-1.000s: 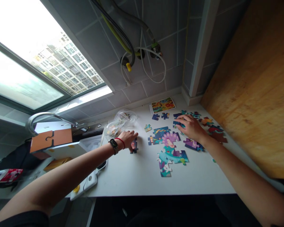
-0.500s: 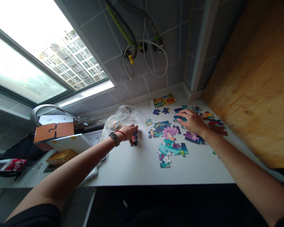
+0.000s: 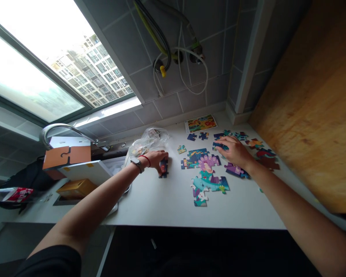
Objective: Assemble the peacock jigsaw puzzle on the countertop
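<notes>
My left hand [image 3: 156,159], with a watch and a red band on its wrist, is closed around a dark puzzle piece [image 3: 163,169] on the white counter. My right hand [image 3: 233,149] pinches the edge of a dark blue puzzle piece [image 3: 218,146] amid a scatter of loose pieces. Between the hands lies a joined section of jigsaw puzzle [image 3: 209,166] with purple, teal and pink pictures. One small light piece [image 3: 182,149] lies just above its left side. My right palm and fingers hide part of the pieces beneath them.
A picture card [image 3: 201,123] lies at the back by the wall. A clear plastic bag [image 3: 150,141] sits behind my left hand, near the faucet [image 3: 66,127]. At left stand an orange box [image 3: 77,157] and a bottle [image 3: 19,194]. A wooden panel [image 3: 311,107] borders the right side.
The view has shifted slightly. My left hand has turned a little, and more of its puzzle piece shows. My right hand stays at the same dark blue piece.
</notes>
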{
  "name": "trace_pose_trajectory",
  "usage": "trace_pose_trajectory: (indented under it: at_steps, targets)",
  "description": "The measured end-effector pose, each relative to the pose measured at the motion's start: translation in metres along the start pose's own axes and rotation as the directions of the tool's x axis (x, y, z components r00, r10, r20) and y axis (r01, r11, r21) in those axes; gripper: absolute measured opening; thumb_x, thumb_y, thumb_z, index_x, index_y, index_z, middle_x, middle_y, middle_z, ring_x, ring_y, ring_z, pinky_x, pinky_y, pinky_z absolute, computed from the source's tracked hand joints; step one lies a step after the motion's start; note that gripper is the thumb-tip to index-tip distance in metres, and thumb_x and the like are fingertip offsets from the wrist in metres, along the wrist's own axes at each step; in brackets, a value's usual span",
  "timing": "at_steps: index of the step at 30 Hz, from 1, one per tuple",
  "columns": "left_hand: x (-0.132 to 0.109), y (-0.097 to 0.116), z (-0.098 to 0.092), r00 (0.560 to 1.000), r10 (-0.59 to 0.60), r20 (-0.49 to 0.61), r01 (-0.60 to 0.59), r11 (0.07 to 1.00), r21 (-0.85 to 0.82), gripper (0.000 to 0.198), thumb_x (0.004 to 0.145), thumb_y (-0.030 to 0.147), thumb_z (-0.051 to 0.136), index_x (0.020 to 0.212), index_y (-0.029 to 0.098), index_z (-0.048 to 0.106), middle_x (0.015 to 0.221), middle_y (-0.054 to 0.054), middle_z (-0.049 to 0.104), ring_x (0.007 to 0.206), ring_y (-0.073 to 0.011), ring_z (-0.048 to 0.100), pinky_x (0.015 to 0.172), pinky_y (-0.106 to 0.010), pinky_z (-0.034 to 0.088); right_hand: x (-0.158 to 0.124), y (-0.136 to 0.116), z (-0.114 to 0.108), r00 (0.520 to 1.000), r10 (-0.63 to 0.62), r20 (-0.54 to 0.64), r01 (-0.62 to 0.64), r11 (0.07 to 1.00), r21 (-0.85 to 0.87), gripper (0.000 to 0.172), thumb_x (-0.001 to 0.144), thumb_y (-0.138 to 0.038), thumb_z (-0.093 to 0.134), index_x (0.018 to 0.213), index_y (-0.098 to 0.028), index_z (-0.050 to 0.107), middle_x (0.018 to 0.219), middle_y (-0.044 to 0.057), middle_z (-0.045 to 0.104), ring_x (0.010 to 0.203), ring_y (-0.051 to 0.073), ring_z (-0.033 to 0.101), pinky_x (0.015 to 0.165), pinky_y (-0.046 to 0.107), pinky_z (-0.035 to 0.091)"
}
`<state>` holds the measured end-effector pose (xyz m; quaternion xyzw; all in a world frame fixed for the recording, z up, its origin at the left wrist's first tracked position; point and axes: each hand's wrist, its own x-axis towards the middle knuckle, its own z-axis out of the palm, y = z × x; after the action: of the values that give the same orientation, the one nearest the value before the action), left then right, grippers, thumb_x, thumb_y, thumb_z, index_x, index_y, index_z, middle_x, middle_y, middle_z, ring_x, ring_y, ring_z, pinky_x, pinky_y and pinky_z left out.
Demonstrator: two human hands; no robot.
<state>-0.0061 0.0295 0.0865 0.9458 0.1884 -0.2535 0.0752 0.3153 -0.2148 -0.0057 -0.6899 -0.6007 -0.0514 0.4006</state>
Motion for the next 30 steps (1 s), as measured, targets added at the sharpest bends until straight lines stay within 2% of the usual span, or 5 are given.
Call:
trace_pose_trajectory:
  at_steps: [6,12,15,19,30]
  targets:
    - [0.004,0.005,0.011,0.979,0.034,-0.203,-0.074,0.978,-0.196,0.055,0.069,0.033,0.094,0.117,0.023,0.069,0.112,-0.004,0.072,0.096,-0.0225,0.07,0.081,-0.029,0.053,-0.002,-0.006,-0.002,0.999,-0.01,0.038,0.01,1.0,0.022,0.028,0.099,-0.037,0.062,0.116,-0.024,0.08,0.111,0.012,0.076,0.111,0.033,0.069,0.103,0.053,0.057]
    - [-0.029,0.02,0.051,0.866,-0.12,-0.485,-0.115,0.897,-0.428,0.028,0.1,0.039,0.066,0.12,0.021,0.069,0.121,-0.01,0.073,0.105,-0.0227,0.072,0.095,-0.037,0.058,-0.001,-0.016,-0.007,0.998,-0.015,0.059,0.012,0.999,0.051,0.026,0.101,-0.036,0.061,0.119,-0.029,0.078,0.108,0.01,0.075,0.11,0.033,0.069,0.101,0.054,0.058]
    - [-0.051,0.02,0.08,0.813,-0.131,-0.567,-0.18,0.87,-0.46,0.045,0.094,0.046,0.075,0.133,0.024,0.068,0.144,-0.013,0.066,0.131,-0.0288,0.064,0.114,-0.046,0.051,0.0,-0.018,-0.009,0.997,-0.006,0.073,0.002,0.999,0.052,0.025,0.101,-0.036,0.062,0.119,-0.029,0.078,0.109,0.01,0.075,0.107,0.032,0.07,0.098,0.054,0.059]
    - [-0.053,0.014,0.102,0.853,-0.108,-0.511,-0.154,0.883,-0.443,0.052,0.093,0.044,0.078,0.142,0.033,0.066,0.16,-0.009,0.055,0.152,-0.0338,0.045,0.122,-0.055,0.043,0.002,-0.021,-0.012,0.997,0.006,0.073,-0.009,0.999,0.045,0.023,0.102,-0.034,0.061,0.117,-0.029,0.078,0.108,0.011,0.076,0.106,0.032,0.07,0.097,0.055,0.06]
    - [-0.001,0.02,0.079,0.78,-0.047,-0.624,-0.177,0.94,-0.291,0.072,0.079,0.075,0.079,0.133,0.027,0.07,0.131,-0.013,0.064,0.118,-0.0333,0.063,0.108,-0.048,0.047,0.006,-0.03,-0.015,0.994,-0.1,0.053,0.101,0.995,-0.012,0.026,0.102,-0.029,0.056,0.114,-0.035,0.078,0.1,0.009,0.076,0.097,0.033,0.072,0.09,0.06,0.062]
